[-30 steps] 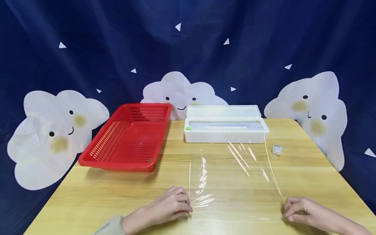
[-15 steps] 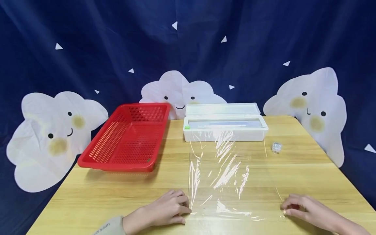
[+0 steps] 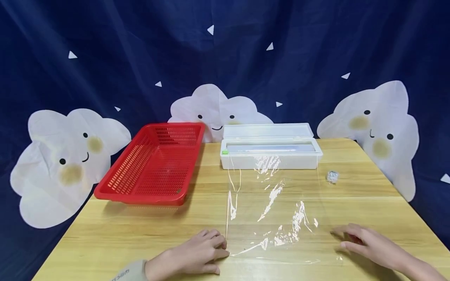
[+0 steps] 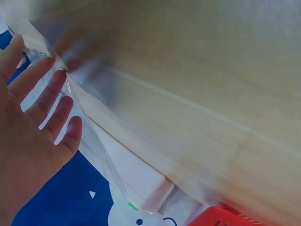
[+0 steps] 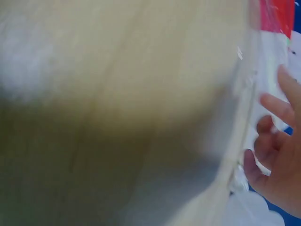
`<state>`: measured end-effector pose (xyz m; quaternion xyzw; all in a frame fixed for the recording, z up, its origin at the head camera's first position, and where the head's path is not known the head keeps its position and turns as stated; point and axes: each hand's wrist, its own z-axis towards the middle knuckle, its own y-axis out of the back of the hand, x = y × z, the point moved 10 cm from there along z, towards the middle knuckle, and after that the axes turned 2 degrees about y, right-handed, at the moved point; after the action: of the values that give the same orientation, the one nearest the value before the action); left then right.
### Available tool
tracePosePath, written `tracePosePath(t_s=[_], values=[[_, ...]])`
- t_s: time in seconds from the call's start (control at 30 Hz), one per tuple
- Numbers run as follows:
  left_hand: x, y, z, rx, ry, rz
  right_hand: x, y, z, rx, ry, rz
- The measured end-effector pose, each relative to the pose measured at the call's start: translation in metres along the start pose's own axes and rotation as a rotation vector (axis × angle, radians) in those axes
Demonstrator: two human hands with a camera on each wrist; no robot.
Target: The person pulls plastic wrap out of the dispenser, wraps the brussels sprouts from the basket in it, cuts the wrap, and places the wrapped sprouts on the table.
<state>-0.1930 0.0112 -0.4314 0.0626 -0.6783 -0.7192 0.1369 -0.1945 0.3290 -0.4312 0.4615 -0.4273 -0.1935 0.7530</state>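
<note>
The left hand (image 3: 188,253) and the right hand (image 3: 374,246) flank a sheet of clear film (image 3: 281,210) on a wooden table (image 3: 140,238), as I watch from afar.

From my remote post, I see the film run between the hands from the front of a white box (image 3: 270,162), its lid (image 3: 268,130) raised at the back and a small green piece (image 3: 225,152) at its left end. The left hand is ungripping, its fingers extended, one fingertip at the film's near-left corner; how firmly it presses, I cannot tell. The right hand, unclenched, with thumb and fingers parted, hovers just beside the near-right corner. A red basket (image 3: 147,198) sits left of the box; a crumpled clear lump (image 3: 332,176) lies to its right. Behind hangs a navy curtain (image 3: 239,50) patterned with smiling white clouds (image 3: 38,171).
</note>
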Motion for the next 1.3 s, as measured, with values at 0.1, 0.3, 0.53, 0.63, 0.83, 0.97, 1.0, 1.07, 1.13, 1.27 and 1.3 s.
tracePosePath(t_s=[0.1,0.3,0.53,0.63,0.83,0.97,1.0,1.07,1.13,1.27,1.3], values=[[0.000,-0.001,0.001,-0.005,0.002,0.009,-0.002,-0.004,0.001,-0.004,-0.091,-0.170],[-0.001,0.002,0.001,-0.012,-0.002,0.024,-0.012,-0.020,0.000,0.092,-0.180,-0.322],[-0.002,-0.001,-0.006,0.055,0.010,-0.010,-0.017,-0.023,-0.003,0.100,-0.215,-0.350],[-0.001,-0.001,-0.008,0.076,0.020,-0.024,-0.019,-0.022,-0.003,0.109,-0.233,-0.383],[0.004,0.004,-0.009,0.077,0.049,-0.089,-0.018,-0.018,-0.003,0.078,-0.226,-0.452],[0.022,0.012,-0.009,0.076,0.125,-0.260,-0.018,-0.022,-0.006,0.097,-0.225,-0.409],[0.029,0.017,-0.009,0.059,0.146,-0.320,-0.019,-0.024,-0.006,0.112,-0.230,-0.392],[0.044,0.028,-0.009,0.003,0.178,-0.444,-0.020,-0.026,-0.008,0.131,-0.238,-0.367],[0.059,0.044,-0.011,-0.083,0.194,-0.547,-0.021,-0.026,-0.008,0.138,-0.240,-0.351],[0.093,0.070,-0.021,-0.248,0.249,-0.725,-0.023,-0.026,-0.009,0.140,-0.248,-0.350],[0.100,0.075,-0.024,-0.280,0.264,-0.760,-0.024,-0.026,-0.010,0.147,-0.259,-0.352]])
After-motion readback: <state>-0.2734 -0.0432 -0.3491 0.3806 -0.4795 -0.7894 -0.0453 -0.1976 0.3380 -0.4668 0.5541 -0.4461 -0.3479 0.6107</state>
